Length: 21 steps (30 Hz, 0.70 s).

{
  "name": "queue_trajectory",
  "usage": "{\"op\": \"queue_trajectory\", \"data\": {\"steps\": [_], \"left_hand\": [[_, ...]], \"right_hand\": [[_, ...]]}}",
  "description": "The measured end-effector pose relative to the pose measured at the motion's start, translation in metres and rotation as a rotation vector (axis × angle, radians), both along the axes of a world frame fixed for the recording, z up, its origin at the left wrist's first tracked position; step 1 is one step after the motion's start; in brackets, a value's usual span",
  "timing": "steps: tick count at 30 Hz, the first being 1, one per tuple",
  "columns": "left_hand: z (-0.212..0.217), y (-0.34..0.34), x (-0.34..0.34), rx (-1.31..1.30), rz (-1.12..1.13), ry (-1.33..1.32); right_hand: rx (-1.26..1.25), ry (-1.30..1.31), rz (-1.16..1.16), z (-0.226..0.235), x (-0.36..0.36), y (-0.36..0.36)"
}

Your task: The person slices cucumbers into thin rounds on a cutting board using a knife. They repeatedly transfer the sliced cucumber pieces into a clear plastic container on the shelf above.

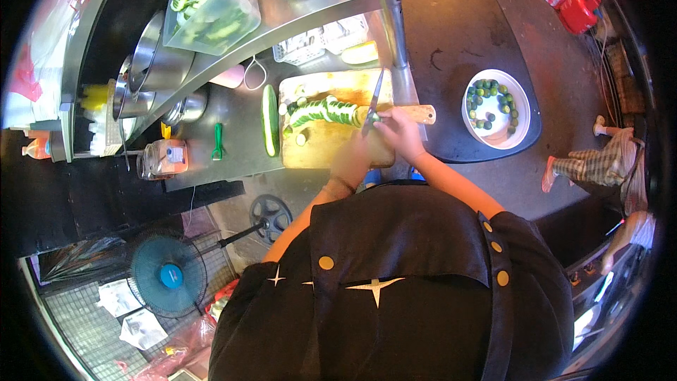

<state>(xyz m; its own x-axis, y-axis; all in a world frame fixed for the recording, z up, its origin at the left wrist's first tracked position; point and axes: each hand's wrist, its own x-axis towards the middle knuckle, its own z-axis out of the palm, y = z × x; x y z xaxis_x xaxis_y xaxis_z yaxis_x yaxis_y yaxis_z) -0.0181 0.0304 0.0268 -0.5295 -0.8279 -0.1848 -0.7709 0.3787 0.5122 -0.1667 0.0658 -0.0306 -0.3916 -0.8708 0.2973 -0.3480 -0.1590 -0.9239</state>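
A wooden cutting board [324,152] lies on the metal counter, its handle pointing right. Across it runs a row of thin cucumber slices [324,111], green-skinned and pale inside. My left hand [350,161], partly blurred, is closed around the handle end of a knife [378,88]. The blade points away from me, upright in the picture, at the right end of the row. Just right of the blade, my right hand [400,134] has its fingers bent together on the uncut cucumber end [375,118]. A few loose round slices [302,139] lie near the row.
A whole cucumber [269,120] and a green peeler [218,142] lie left of the board. A white bowl [469,109] of small green citrus fruits stands on a dark table at right. Clear tubs [233,32] sit on the shelf above. A fan [168,275] stands lower left.
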Motion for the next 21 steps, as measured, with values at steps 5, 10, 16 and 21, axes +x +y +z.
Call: {"op": "queue_trajectory", "data": {"steps": [5, 10, 16, 21], "left_hand": [[-0.003, -0.001, -0.003, -0.023, -0.032, -0.010], [-0.017, 0.008, 0.011, -0.030, -0.108, -0.087], [-0.005, 0.001, -0.001, -0.154, -0.156, -0.017], [0.021, 0.013, 0.003, -0.028, 0.018, -0.135]], "right_hand": [[0.016, 0.001, 0.007, -0.007, -0.003, -0.002], [0.024, 0.052, 0.022, -0.003, -0.004, 0.001], [0.030, 0.112, 0.003, -0.001, -0.005, -0.002], [0.015, 0.010, 0.021, -0.012, -0.001, -0.001]]}}
